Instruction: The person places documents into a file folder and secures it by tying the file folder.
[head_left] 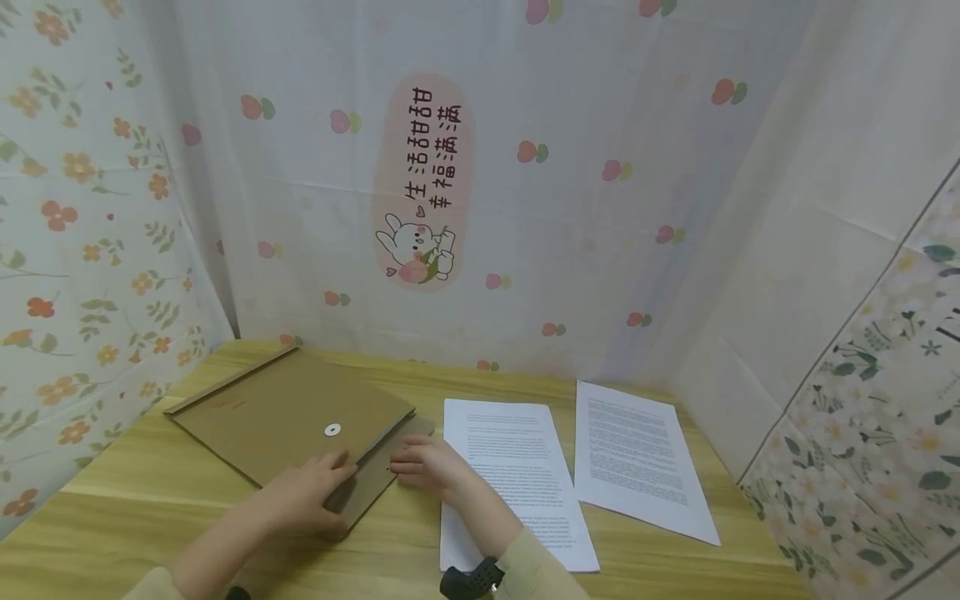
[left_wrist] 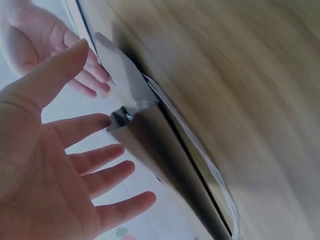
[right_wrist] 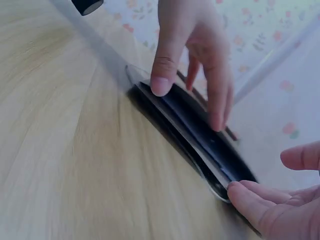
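Brown kraft-paper, that's the flat document envelope with a white round button (head_left: 277,408) lying on the yellowish wood-grain table (head_left: 390,567), just ahead of your left hand (head_left: 303,496) and left of your right hand (head_left: 427,467). You've got its long mouth between the two hands, showing a dark gap in the right wrist view. Your left fingers lie at the panel's edge, thumb well apart from them, clamped on nothing. Over on the flap (head_left: 378,479), your right fingertips sit close together at its outer edge, straight, with the thumb apart. A pale string (left_wrist: 200,147) trails beside the envelope. Your right forearm crosses the near white printed stack (head_left: 510,458); another printed white sheet (head_left: 637,458) lies farther right.
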